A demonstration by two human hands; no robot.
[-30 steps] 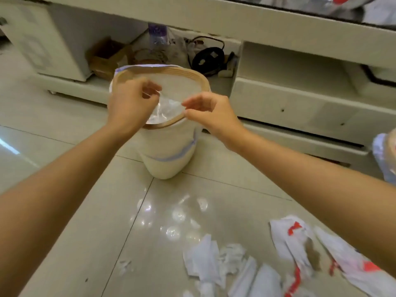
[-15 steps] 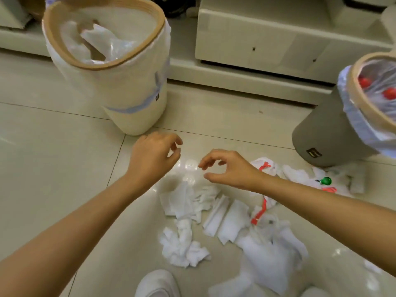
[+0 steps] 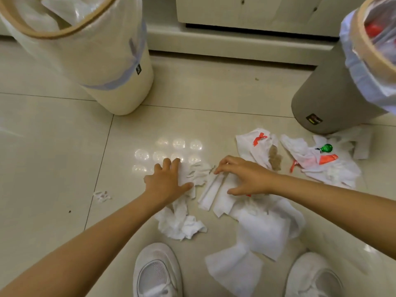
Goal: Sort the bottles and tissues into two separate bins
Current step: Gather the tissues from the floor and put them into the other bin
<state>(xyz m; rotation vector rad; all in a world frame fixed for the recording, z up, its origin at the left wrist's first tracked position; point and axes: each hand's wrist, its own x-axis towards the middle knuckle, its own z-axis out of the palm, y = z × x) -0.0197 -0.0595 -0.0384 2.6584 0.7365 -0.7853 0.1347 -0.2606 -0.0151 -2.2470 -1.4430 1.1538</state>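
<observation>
White tissues (image 3: 257,228) lie scattered on the tiled floor in front of my white shoes. My left hand (image 3: 168,183) rests flat, fingers spread, on a crumpled tissue (image 3: 197,175). My right hand (image 3: 242,176) hovers with curled fingers over folded tissues (image 3: 211,195), touching them. A cream bin (image 3: 111,67) with a clear liner stands at the upper left, tissues inside it. A grey bin (image 3: 327,93) at the upper right holds bottles with red caps (image 3: 374,31).
White plastic bags with red marks (image 3: 257,144) and a small green object (image 3: 326,148) lie near the grey bin. A tiny tissue scrap (image 3: 102,196) sits to the left. My shoes (image 3: 157,273) are at the bottom. A cabinet base (image 3: 235,41) runs along the back.
Both hands left the cream bin's rim, dropped to the floor and now touch the tissues. My view tilted down, bringing the grey bin and my shoes into sight.
</observation>
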